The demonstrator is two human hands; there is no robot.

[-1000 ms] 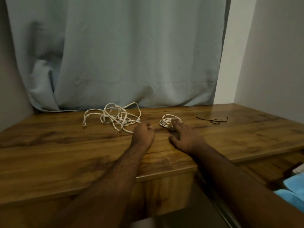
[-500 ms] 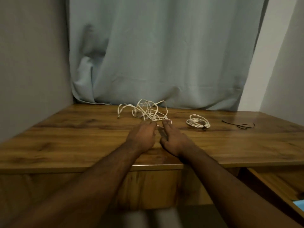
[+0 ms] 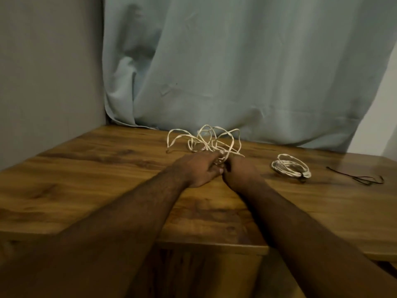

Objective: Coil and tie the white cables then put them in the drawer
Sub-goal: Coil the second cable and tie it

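Head view: left hand (image 3: 198, 169) and right hand (image 3: 240, 173) both pinch the tangled white cable (image 3: 206, 140) (no legible writing).

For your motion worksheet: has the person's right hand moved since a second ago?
Yes. The right hand has left the coiled cable and moved left to the tangled cable.

A: Where does the loose cable (image 3: 204, 140) lie?
B: On the table (image 3: 86, 179), before the curtain (image 3: 247, 72), with the left hand (image 3: 197, 171) and right hand (image 3: 240, 175) at its near edge.
A: And to its right?
B: The coiled cable (image 3: 290, 166); farther right, the tie (image 3: 361, 178).
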